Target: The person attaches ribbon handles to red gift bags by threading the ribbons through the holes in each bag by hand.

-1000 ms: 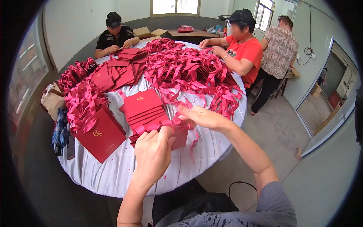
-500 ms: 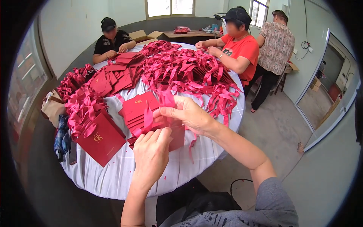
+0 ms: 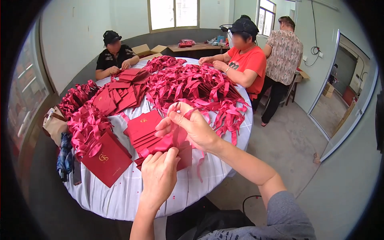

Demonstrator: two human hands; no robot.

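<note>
A pink-red ribbon runs between my two hands, above a red paper bag. My right hand pinches the ribbon's upper end between thumb and forefinger, its other fingers partly bent. Lower down, my left hand is closed on the ribbon at the bag's top edge; its fingertips are hidden from view. Just beyond lies a fanned stack of flat red bags. To the left, another red bag with a gold emblem rests beneath a heap of ribbon handles.
A big pile of ribboned bags covers the far side of the round table with its white cloth. Two people sit working across it, and a third person stands behind. A folded umbrella and a beige bag hang at the left edge.
My right hand has turned and drawn the ribbon up, its thumb and forefinger now pinching higher. My left hand stays at the bag's top edge. The whole view has shifted slightly.
</note>
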